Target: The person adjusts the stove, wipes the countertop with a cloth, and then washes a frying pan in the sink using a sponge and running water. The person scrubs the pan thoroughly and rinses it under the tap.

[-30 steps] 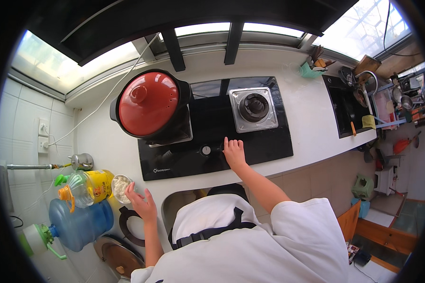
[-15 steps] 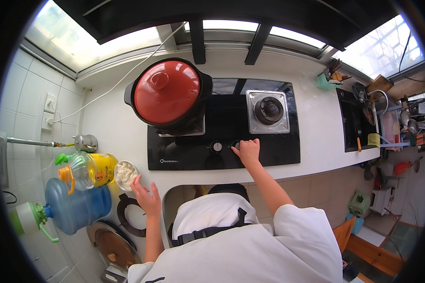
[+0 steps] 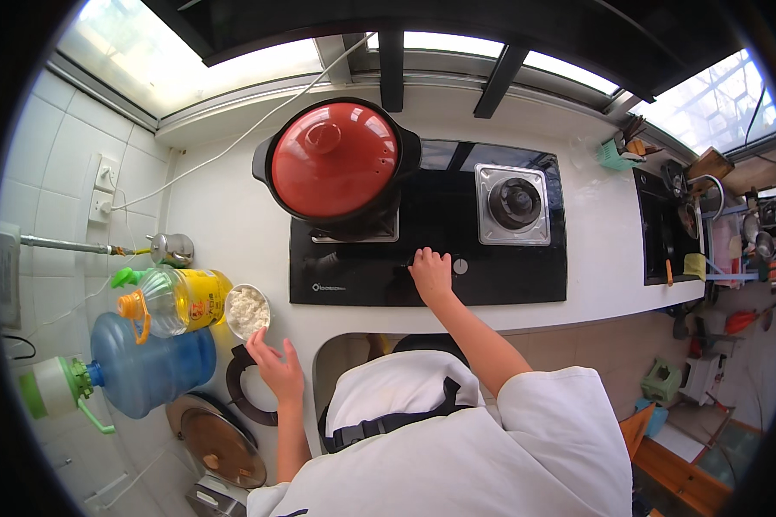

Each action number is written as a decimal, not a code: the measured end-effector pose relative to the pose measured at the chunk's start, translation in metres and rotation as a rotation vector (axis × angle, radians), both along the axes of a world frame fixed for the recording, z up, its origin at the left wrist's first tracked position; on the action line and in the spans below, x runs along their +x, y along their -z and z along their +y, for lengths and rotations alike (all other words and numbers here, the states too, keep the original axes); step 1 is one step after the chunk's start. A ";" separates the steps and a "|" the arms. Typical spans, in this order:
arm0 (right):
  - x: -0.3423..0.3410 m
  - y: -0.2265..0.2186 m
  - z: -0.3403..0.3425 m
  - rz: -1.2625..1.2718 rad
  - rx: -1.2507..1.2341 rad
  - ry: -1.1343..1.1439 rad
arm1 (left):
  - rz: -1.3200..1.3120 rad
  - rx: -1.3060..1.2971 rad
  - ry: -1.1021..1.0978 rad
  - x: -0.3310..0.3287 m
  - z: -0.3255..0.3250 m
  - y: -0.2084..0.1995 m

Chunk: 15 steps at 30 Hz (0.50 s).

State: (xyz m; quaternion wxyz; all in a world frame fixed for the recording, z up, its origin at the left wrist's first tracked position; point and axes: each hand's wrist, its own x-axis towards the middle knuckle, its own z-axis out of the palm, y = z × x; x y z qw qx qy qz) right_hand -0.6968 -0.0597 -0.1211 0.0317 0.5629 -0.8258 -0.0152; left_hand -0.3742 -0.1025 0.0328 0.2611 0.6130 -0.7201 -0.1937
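Observation:
My right hand (image 3: 431, 276) reaches over the front of the black glass gas stove (image 3: 509, 280), its fingers bunched at the left control knob, which they mostly hide. To its right, the other stove knob (image 3: 460, 266) shows uncovered. A black pot with a red lid (image 3: 334, 159) stands on the left burner. The right burner (image 3: 515, 203) has nothing on it. On the counter left of the stove is a white bowl (image 3: 268, 308) of crumbly white food (image 3: 248, 310). My left hand (image 3: 278, 366) is beside its near edge, fingers apart and holding nothing.
A yellow-labelled oil jug (image 3: 177, 300) and a blue water bottle (image 3: 151, 364) stand left of the bowl. Nearer are a dark ring (image 3: 240, 388) and a round lid (image 3: 220, 439). A white cord (image 3: 233, 146) runs behind the pot. At the right is a dark sink (image 3: 660, 228).
My right hand has moved left from the right knob to the left one. My left hand stays by the bowl. The whole view has shifted slightly.

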 end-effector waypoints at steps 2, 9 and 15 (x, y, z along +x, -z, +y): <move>-0.002 -0.012 -0.001 -0.084 0.029 0.047 | -0.003 0.004 -0.008 0.003 0.002 0.001; -0.004 0.009 0.004 -0.055 0.008 0.028 | -0.009 0.027 0.006 0.003 -0.006 0.004; 0.000 0.009 0.004 -0.053 0.007 -0.014 | 0.003 -0.005 0.050 -0.008 -0.011 -0.003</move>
